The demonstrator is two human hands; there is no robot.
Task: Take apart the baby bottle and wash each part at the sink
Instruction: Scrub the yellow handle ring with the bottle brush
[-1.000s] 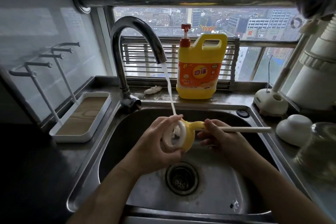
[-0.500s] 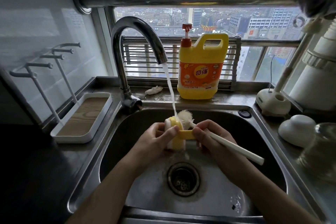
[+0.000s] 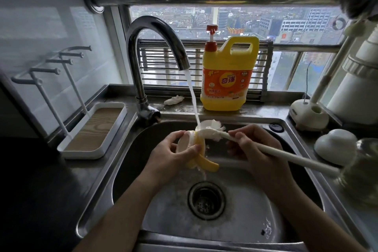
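- The left hand grips the bottle's yellow collar, fingers and thumb curled round its white ring. It holds the collar above the sink, right under the water running from the tap.
- The right hand is closed round the brush, pinching its long white stem close to the head. The bristles press on the top of the collar, where the stream lands.
- I judge the step in hand to be scrubbing the collar.
- On the counter to the right sit a white dome and a clear jar. They may be the bottle's cap and body, but that edge is too blurred to be sure.
- Risk: the collar is wet, smooth plastic, and a hard push from the brush could pop it out of the left hand's grip towards the drain.
- Risk: the stem's far end lies just beside the clear jar, so a wide stroke could knock it.
- Risk: water striking the bristles could spray over the rim onto the counter.
- The soap jug stands behind the sink, well apart from both hands.
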